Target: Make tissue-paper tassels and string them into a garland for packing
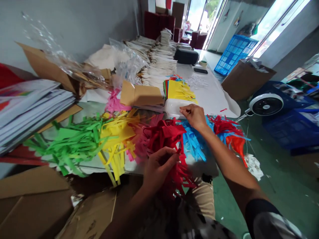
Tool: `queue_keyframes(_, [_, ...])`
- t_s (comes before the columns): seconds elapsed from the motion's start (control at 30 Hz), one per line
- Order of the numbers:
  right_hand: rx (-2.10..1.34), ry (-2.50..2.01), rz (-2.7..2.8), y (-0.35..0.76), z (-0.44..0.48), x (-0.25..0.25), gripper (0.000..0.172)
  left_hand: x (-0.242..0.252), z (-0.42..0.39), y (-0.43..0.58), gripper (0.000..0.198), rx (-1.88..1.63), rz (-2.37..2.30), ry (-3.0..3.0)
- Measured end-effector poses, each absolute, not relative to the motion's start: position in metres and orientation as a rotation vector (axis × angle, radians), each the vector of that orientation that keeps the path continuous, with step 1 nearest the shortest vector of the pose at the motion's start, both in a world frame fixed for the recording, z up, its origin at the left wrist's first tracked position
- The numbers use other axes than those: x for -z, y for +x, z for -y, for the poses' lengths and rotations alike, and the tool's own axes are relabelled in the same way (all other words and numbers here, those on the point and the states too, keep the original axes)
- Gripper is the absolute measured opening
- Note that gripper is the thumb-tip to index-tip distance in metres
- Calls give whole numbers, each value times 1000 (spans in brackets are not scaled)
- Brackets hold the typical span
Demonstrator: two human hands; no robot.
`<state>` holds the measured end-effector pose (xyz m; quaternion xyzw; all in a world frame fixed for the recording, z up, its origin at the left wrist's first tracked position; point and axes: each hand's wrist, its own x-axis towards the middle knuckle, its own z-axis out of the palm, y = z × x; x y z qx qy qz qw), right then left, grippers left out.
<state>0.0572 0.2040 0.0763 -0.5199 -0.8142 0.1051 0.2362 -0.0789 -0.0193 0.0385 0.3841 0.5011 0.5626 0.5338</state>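
Left hand [159,164] pinches strands of the red cut-paper fringe pile [166,132] at its near edge. Right hand [194,116], closed to a pinch, touches the clear plastic box [174,108] just behind that pile. Likely risk: tangled strands tear, or drag the blue paper strips [191,141] off the bench [214,93].

I'm seeing red strips [171,136] partly covering the fingertips of my left hand [157,167] and the near edge of the table [214,96]; the paper stack [27,106] is running off the picture's left side.
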Motion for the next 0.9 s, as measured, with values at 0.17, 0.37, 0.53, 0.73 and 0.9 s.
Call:
queue_keyframes(0.17, [-905, -1008, 1791, 86, -94, -78, 16, -48, 34, -72, 20, -1428, -1245, 1036])
queue_keyframes(0.37, [-867, -1013, 1603, 112, 1, -73, 7, -60, 49, -50, 18, -1427, -1227, 1208])
queue_keyframes(0.53, [-762, -1013, 1588, 127, 19, -74, 11, -63, 59, -32, 16, -1416, -1216, 1307])
queue_keyframes(0.73, [-785, -1020, 1601, 139, 26, -76, 11, -68, 64, -22, 18, -1391, -1228, 1335])
queue_keyframes(0.9, [-735, -1050, 1627, 142, 30, -74, 12, -70, 64, -20, 19, -1369, -1280, 1377])
